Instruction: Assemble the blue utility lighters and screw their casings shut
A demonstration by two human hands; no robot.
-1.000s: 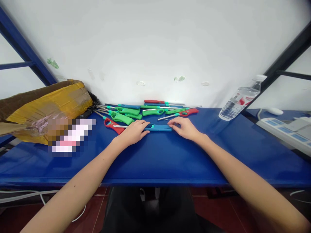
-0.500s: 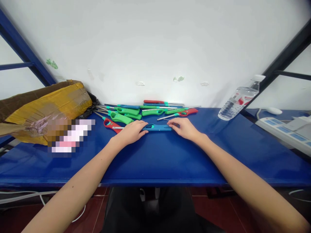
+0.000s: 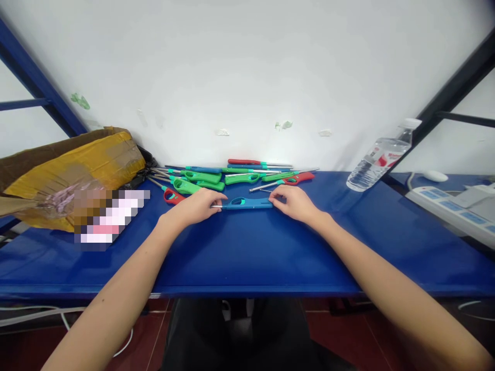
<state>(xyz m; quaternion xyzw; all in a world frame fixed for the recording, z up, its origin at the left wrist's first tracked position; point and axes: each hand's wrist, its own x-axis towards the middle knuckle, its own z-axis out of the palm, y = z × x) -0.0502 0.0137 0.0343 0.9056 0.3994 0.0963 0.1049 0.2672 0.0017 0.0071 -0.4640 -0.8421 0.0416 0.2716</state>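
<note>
Below a white wall (image 3: 247,77), the blue table (image 3: 251,252) bore a spread of lighters (image 3: 203,176) across the middle of the frame, with a blue lighter (image 3: 253,204) lying crosswise just in front, at centre. Left of centre, the left hand (image 3: 197,204) had thumb and fingertips together around its metal rod (image 3: 216,206), while right of centre the right hand (image 3: 292,201) had fingertips pinched on the handle's end. A good hold probably called for light, even pressure at both ends, keeping the rod unbent.
</note>
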